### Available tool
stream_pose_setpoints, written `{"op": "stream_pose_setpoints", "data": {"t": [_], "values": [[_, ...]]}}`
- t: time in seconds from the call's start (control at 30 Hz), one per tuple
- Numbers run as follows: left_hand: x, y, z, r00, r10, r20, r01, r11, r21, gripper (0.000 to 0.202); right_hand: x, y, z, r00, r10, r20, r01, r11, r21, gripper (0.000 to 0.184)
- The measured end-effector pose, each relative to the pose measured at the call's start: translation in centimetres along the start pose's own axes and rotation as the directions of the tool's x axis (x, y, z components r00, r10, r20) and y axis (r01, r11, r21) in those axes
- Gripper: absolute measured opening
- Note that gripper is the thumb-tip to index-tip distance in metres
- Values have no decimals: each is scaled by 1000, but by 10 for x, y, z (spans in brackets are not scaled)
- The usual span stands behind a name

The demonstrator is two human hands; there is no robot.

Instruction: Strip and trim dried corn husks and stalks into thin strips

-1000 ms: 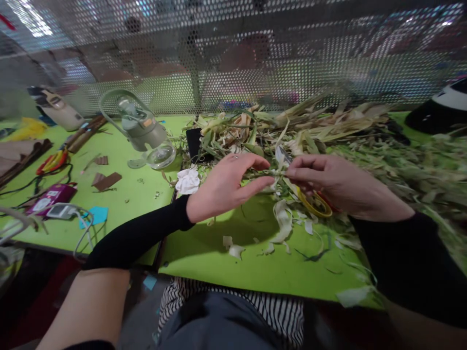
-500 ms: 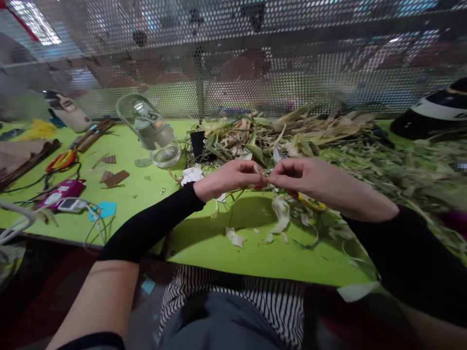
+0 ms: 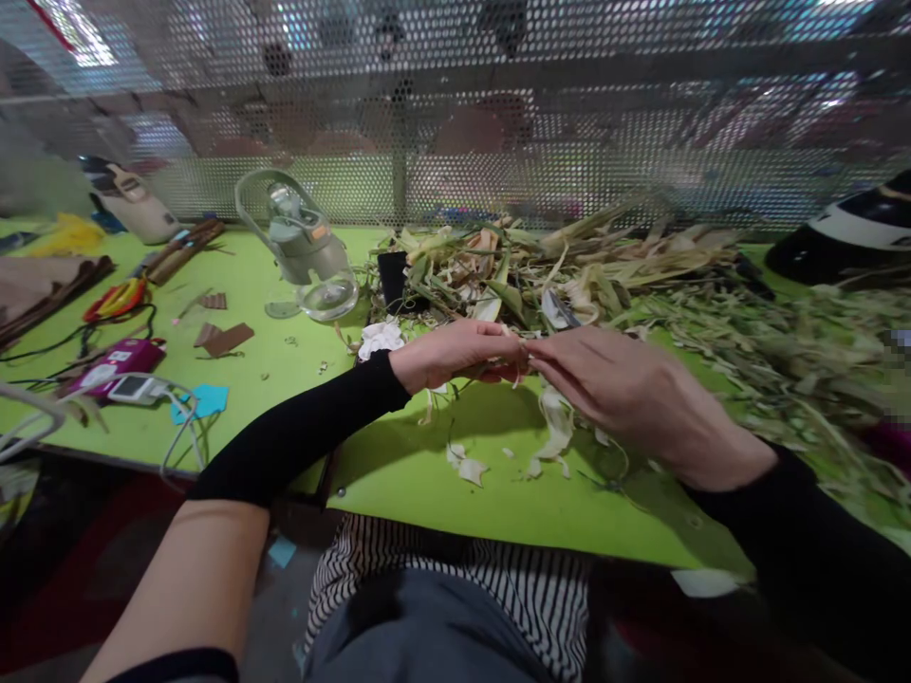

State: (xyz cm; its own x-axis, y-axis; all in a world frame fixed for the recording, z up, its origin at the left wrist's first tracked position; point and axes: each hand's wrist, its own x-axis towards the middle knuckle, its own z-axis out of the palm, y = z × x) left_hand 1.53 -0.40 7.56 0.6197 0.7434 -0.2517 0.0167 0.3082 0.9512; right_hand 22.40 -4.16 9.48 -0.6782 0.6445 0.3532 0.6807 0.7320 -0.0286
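My left hand (image 3: 466, 353) is closed, its fingers pinching a thin corn husk strip (image 3: 518, 368) that is mostly covered by the fingers. Fingertip to fingertip with it, my right hand (image 3: 619, 384) pinches the same spot with its thumb and fingers pressed together, back of the hand toward me. Both hands hover above the green table, in front of a heap of dried corn husks (image 3: 491, 275). Beneath the right hand lies a curled pale husk scrap (image 3: 556, 427), and smaller scraps (image 3: 470, 467) lie closer to the front edge.
Left of the heap stand a dark upright block (image 3: 392, 282) and a clear bottle with a handle (image 3: 313, 256). Shredded green-brown strips (image 3: 769, 351) cover the right side. Orange-handled scissors (image 3: 118, 299), a purple device (image 3: 120, 365) and cables lie left. A perforated metal screen (image 3: 455, 133) rises behind.
My right hand has turned, its back now facing up more, and its wrist has dropped lower and nearer me. The left hand has barely shifted; both still meet at the strip.
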Motion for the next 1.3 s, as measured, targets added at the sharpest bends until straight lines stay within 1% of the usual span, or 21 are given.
{"op": "stream_pose_setpoints", "data": {"t": [0.07,0.1,0.17,0.23,0.3,0.37,0.43,0.53,0.67,0.77,0.83,0.9,0.93,0.97,1.03,1.1,1.13,1.17,1.2,1.23,1.3], "values": [[1,-1,-1,1000,-16,-6,16,1000,4,18,-2,0,2,999,-43,26,45,995,-86,40],[2,-2,-1,1000,-21,-1,21,1000,10,18,-2,-1,3,998,-55,31,58,994,-96,41],[2,-3,-2,1000,-18,26,17,1000,22,15,-5,-1,3,999,-46,15,47,997,-53,39],[1,-3,-2,999,2,46,-4,999,35,13,-7,-1,2,1000,14,-24,-13,999,34,35],[-1,-3,0,999,24,35,-26,998,59,14,-10,-1,2,995,86,-49,-80,990,117,31],[-1,-3,2,999,36,10,-36,995,90,14,-11,-3,3,989,140,-54,-129,978,163,28],[-1,-4,3,999,51,-6,-50,992,116,13,-11,-5,4,985,163,-52,-151,971,186,25],[0,-7,3,995,95,-7,-93,985,144,14,-9,-7,6,984,170,-49,-161,976,143,24],[-3,-7,6,993,117,-30,-111,981,161,16,-5,-8,8,992,126,-26,-125,992,23,25],[-6,-5,11,989,138,-49,-129,979,157,16,-3,-8,8,995,96,-12,-96,995,23,26],[-6,-4,13,990,135,-38,-130,985,111,15,-3,-8,7,996,86,-34,-86,996,17,28],[-4,-4,13,997,72,-12,-72,997,18,14,-4,-8,7,996,40,-75,-44,998,-41,29],[-3,-4,12,1000,23,12,-23,999,-32,14,-4,-7,8,995,-11,-104,1,995,-96,29],[-1,-5,10,999,-22,40,25,997,-74,14,-5,-7,9,988,-83,-132,60,984,-169,29],[2,-8,6,994,-69,80,78,991,-112,15,-6,-5,12,952,-248,-177,176,923,-343,28],[4,-12,3,994,-43,96,51,995,-87,15,-7,-3,15,912,-363,-190,235,843,-484,27],[5,-14,2,996,-11,92,17,998,-66,15,-7,-2,16,905,-383,-186,242,822,-516,26],[5,-16,2,996,19,83,-15,999,-45,15,-8,-1,17,914,-365,-178,231,827,-512,24],[5,-19,1,996,46,72,-44,999,-26,13,-10,0,16,932,-317,-174,203,857,-474,22],[5,-20,0,997,57,43,-57,998,-15,12,-12,2,14,956,-241,-169,155,900,-407,21],[4,-21,-2,999,40,-33,-40,999,10,10,-18,7,8,989,-30,-143,-7,968,-251,26]]}}
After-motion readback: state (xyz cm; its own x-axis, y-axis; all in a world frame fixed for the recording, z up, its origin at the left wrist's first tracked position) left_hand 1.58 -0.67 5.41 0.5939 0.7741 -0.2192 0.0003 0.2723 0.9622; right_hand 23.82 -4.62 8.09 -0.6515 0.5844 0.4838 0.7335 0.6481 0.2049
